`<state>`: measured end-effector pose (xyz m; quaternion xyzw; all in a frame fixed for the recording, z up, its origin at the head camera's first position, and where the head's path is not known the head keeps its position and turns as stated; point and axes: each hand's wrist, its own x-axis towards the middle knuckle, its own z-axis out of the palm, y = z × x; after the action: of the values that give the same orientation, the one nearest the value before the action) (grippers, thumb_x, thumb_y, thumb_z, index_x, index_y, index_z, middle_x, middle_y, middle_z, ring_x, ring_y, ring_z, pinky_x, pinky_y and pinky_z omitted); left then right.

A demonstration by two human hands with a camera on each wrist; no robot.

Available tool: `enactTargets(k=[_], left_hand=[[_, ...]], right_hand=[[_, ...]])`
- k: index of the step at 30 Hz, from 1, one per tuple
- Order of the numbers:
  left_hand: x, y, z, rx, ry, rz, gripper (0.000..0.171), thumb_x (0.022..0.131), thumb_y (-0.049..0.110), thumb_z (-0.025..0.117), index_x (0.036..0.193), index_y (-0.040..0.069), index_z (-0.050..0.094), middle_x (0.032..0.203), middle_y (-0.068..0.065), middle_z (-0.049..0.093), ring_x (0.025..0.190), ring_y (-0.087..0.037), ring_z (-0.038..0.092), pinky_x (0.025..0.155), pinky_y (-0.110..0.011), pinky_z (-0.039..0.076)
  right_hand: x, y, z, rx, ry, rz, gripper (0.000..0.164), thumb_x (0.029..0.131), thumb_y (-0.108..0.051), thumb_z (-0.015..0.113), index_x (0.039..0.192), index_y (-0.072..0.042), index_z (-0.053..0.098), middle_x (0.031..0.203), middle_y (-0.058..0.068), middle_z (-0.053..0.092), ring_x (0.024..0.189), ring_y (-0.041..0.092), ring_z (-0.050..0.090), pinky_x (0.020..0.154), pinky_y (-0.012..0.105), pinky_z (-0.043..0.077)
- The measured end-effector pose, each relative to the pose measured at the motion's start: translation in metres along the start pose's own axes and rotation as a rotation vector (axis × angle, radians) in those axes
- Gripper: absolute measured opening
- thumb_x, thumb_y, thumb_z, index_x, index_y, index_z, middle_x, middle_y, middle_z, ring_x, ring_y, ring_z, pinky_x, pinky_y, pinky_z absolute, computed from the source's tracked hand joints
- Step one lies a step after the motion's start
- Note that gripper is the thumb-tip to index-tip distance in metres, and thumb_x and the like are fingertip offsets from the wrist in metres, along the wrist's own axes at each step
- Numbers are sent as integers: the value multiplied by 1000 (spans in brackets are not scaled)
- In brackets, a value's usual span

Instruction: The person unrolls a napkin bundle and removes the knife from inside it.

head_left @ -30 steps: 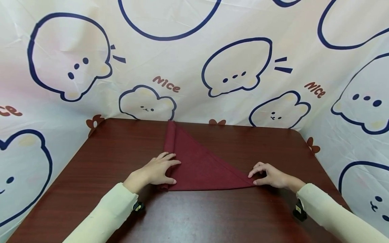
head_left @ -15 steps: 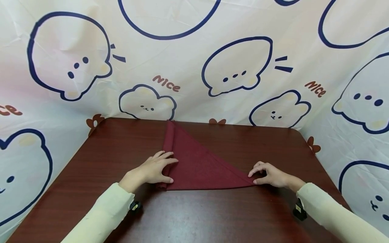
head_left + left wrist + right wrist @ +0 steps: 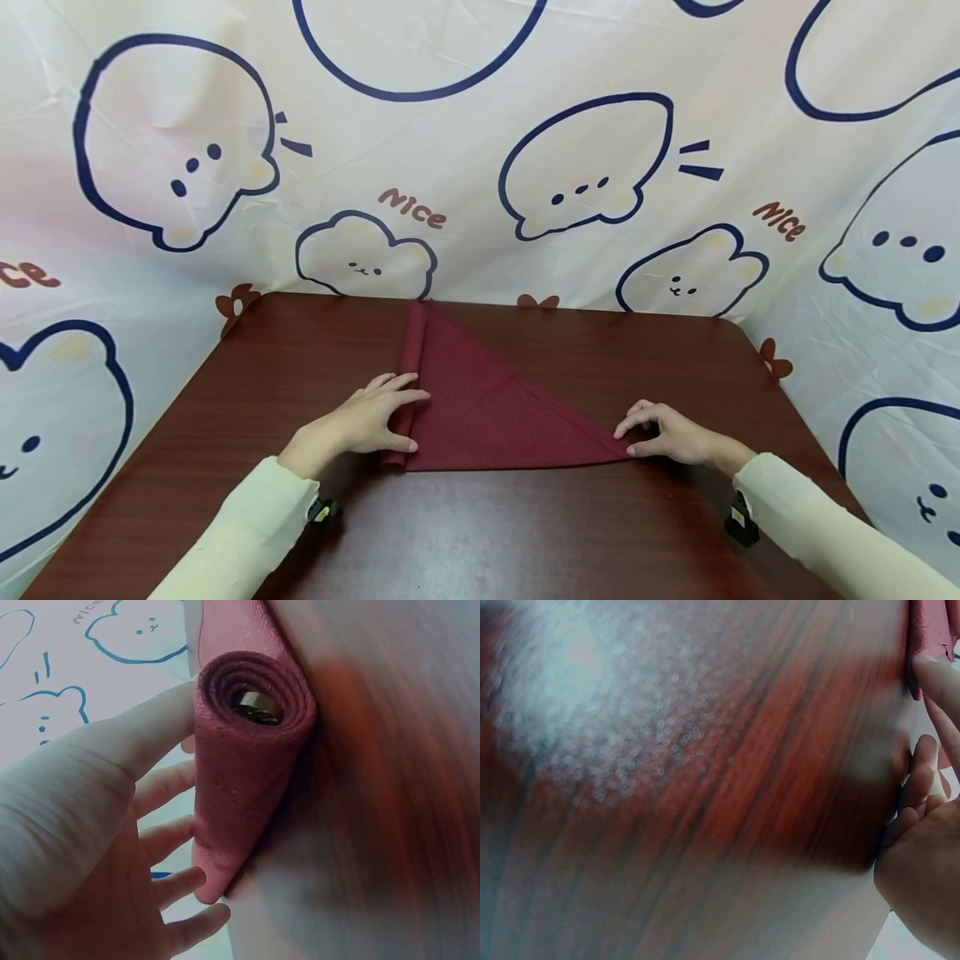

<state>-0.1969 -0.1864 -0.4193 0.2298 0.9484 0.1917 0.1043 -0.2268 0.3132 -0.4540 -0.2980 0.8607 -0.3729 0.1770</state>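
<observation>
A dark red cloth [image 3: 487, 408] lies as a flat triangle on the table, its left side wound into a long roll [image 3: 412, 342]. My left hand [image 3: 360, 421] rests on the near half of the roll with fingers spread and thumb towards the near end. In the left wrist view, the coiled end of the roll [image 3: 244, 772] faces the camera, and a shiny gold-and-dark thing [image 3: 259, 707] shows inside it. At the pointed right corner, my right hand [image 3: 671, 435] holds the cloth down between thumb and forefinger, the other fingers bent.
The brown wooden table [image 3: 480, 533] reaches back to a white printed curtain [image 3: 465, 167] that also hangs along both sides. A small dark device [image 3: 324, 512] sits at the left wrist, and another device [image 3: 741, 521] at the right wrist.
My left hand has moved slightly left together with the roll, and the flat part of the cloth reaches a little further left. My right hand stays at the corner.
</observation>
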Motion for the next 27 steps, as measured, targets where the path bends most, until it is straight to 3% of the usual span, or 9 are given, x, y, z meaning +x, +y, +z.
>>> enactTargets(k=[10,21,27], left_hand=[[-6,-11,-6,-20,12,-24,77,79,35,85,147,16,54,162,-18,35,146,-48,29,107,-74,32],[-17,-21,-14,-42,-19,-78,83,80,35,85,150,10,49,161,-20,36,147,-49,29,109,-73,30],[-21,-30,-17,-78,-31,-70,82,80,33,85,150,7,48,158,-23,39,145,-51,30,110,-71,33]], right_hand=[[2,2,0,10,-4,-1,19,90,-19,76,107,-13,76,109,9,62,101,6,51,88,25,41],[0,0,0,13,-3,1,18,90,-18,76,107,-13,76,109,8,62,100,5,51,87,25,41],[0,0,1,8,2,3,19,89,-19,77,107,-13,76,109,8,61,100,4,51,86,24,40]])
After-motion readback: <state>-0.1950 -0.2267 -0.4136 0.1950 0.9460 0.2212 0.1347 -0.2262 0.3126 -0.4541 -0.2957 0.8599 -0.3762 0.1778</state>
